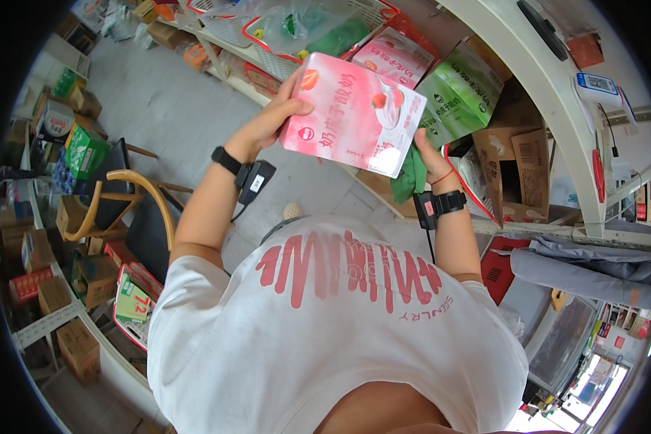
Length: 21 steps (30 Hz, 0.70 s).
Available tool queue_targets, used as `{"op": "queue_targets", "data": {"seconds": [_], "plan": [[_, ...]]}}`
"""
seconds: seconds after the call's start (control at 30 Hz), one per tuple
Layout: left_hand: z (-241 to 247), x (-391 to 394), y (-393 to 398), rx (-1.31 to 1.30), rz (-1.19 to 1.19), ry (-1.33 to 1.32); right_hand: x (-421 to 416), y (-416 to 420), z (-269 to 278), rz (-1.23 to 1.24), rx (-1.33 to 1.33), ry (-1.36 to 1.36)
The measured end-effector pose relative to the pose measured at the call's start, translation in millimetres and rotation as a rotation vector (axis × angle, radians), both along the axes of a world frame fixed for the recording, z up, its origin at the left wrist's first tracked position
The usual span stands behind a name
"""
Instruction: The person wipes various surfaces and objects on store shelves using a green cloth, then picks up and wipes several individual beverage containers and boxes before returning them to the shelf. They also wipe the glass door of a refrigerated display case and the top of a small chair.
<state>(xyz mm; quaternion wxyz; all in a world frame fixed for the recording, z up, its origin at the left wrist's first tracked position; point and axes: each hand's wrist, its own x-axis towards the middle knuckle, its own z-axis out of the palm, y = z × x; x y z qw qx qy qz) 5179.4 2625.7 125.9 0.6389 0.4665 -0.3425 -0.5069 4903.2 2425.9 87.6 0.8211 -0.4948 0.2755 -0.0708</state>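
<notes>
A pink yogurt carton [352,111] with strawberry pictures is held up before me, tilted, its broad printed face towards the camera. My left hand [282,114] grips its left side, thumb on the front and fingers behind. At the lower right edge is my right hand [433,154], with a green cloth [411,173] bunched in it against the carton. The right fingers are mostly hidden by the cloth. Just beyond, a green yogurt carton [461,89] and a second pink carton [393,54] stand on the shelving.
Red-rimmed white baskets [276,58] with plastic bags line the shelf. An opened cardboard box [531,163] sits to the right, beside a curved white frame [567,135]. A wooden-armed chair [163,195] stands at left, near shelves with cardboard boxes [78,347]. Grey tiled floor [157,92] lies between.
</notes>
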Motion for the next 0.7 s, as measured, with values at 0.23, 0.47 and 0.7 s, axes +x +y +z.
{"op": "queue_targets", "data": {"seconds": [0.23,0.47,0.7], "plan": [[14,20,-3,0.118,-0.081,0.166,15,38,-29,-0.09,0.279,-0.126],[-35,-42,4,-0.223,0.084,0.344,55,43,-8,-0.179,0.145,-0.156],[-10,-70,-23,-0.341,0.5,0.146,90,70,11,-0.12,0.126,-0.331]]}}
